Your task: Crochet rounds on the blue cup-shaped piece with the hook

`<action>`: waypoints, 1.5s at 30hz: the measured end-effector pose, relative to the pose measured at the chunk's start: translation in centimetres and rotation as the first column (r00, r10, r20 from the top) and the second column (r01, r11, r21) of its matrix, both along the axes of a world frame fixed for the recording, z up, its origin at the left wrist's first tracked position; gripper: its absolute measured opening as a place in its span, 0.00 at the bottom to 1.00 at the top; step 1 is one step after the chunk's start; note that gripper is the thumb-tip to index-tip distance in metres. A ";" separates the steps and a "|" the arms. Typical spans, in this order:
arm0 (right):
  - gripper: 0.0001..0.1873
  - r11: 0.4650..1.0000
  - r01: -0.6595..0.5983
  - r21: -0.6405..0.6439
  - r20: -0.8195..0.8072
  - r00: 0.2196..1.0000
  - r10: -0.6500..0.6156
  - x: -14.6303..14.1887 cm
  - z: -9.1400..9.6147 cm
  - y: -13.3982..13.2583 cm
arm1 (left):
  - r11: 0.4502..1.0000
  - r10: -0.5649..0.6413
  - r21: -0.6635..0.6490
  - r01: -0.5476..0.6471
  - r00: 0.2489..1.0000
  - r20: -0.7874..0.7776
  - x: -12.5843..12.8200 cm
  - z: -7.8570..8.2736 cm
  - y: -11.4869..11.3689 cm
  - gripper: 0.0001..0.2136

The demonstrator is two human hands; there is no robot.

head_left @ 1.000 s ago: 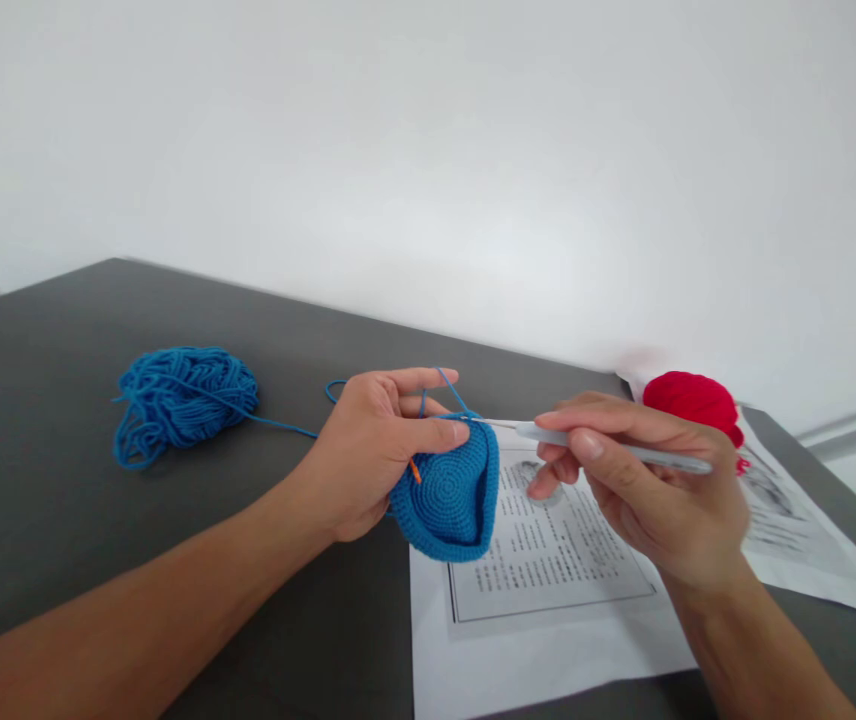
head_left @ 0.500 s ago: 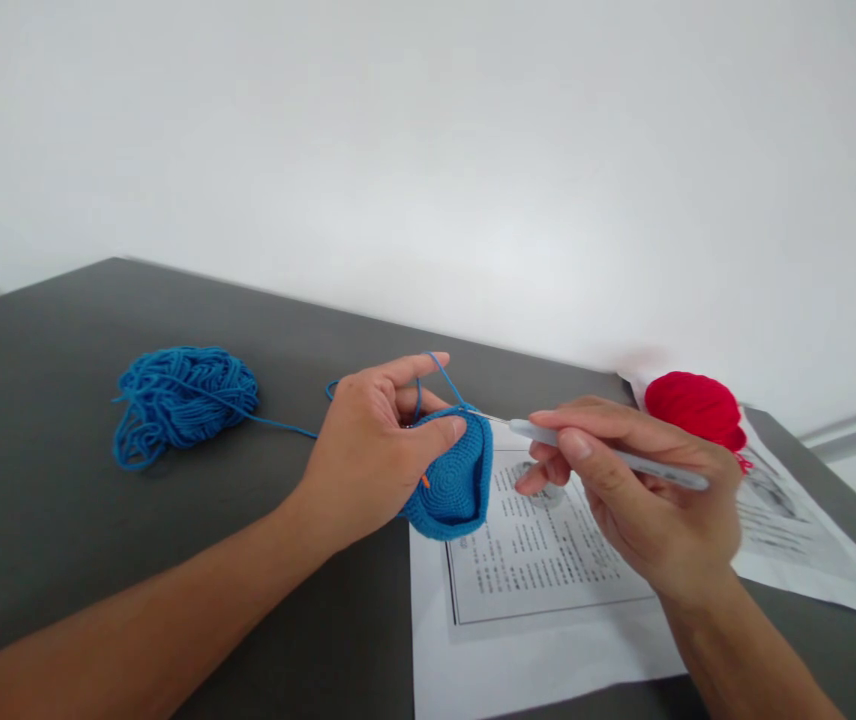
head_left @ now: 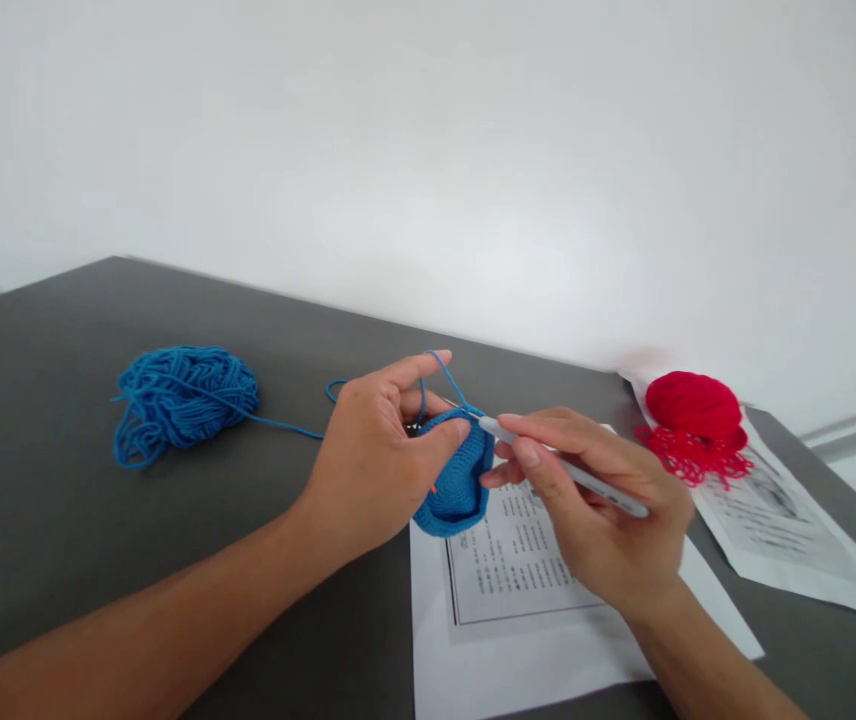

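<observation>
My left hand is closed on a blue crochet piece, thumb pressed on its near side. A strand of blue yarn passes over my raised left index finger and down to the top edge of the piece. From the piece's side pokes a small orange marker, partly hidden by the hand. My right hand grips a grey-handled crochet hook like a pen. The metal tip lies at the piece's upper edge, beside the yarn, and pokes past it toward my left fingers.
A loose blue skein lies left on the dark table. Beneath my hands is a printed sheet. At right, a red yarn ball with tangled strands rests on another printed sheet. A white wall stands behind.
My right hand and the hook have moved left, and the hook tip has gone further across the piece's edge. The piece has turned slightly. More red yarn shows.
</observation>
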State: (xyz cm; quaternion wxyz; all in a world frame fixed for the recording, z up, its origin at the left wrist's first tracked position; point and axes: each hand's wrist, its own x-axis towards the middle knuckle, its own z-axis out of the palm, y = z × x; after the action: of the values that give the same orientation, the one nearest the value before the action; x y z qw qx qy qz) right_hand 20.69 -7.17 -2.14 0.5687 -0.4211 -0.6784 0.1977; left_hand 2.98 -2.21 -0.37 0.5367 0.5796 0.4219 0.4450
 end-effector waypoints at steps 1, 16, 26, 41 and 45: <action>0.14 1.000 -0.005 0.014 0.034 0.999 0.005 -0.2 -0.1 0.0 | 1.000 -0.018 -0.006 0.018 1.000 0.017 0.1 -0.1 0.0 0.32; 0.16 0.990 0.082 0.110 0.011 0.996 -0.084 -1.3 -0.5 -0.4 | 0.955 0.092 -0.290 0.055 0.878 0.469 0.7 -0.3 -0.1 0.31; 0.30 0.874 -0.029 0.485 0.568 0.770 -0.290 -1.9 -0.4 -1.6 | 0.913 -0.003 -0.330 0.240 0.812 0.584 -0.2 0.8 0.2 0.21; 0.29 0.884 -0.068 0.463 0.568 0.788 -0.237 1.0 1.6 -0.6 | 0.981 0.023 -0.183 0.057 0.911 0.412 -1.1 1.5 1.2 0.33; 0.31 0.881 -0.085 0.466 0.614 0.747 -0.253 1.5 1.8 -0.8 | 0.991 0.020 -0.129 0.021 0.952 0.305 -1.3 1.2 1.5 0.31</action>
State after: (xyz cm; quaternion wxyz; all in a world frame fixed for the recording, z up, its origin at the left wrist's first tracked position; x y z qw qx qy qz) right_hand 22.21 -7.95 -0.38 0.3850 -0.3454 -0.8410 -0.1589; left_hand 1.69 -0.69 0.80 0.6323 0.4675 0.3618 0.5007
